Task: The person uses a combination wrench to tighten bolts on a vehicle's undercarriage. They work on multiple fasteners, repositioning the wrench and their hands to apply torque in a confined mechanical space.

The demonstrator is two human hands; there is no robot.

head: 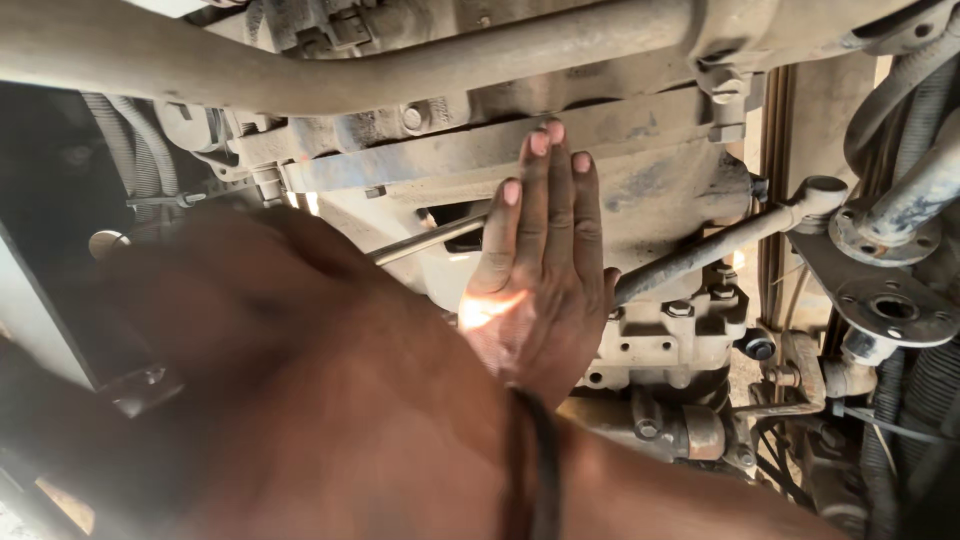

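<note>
Right hand (540, 270), fingers together and flat, braces against the dusty gearbox housing (660, 190) (left hand (250, 330) blurred, fingers indiscernible) beside a ring spanner (720, 245).

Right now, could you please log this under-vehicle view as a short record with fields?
setting: underside of a vehicle, dusty metal housing overhead
hand in view: one hand, fingers straight and together, palm pressed flat toward the housing; which hand it is cannot be told
wrist: dark band
tool: long ring-ended wrench passing behind the hand, ring end at right
near arm: blurred forearm filling the lower left
other parts: round pipe across the top, bolted flange at right
</note>
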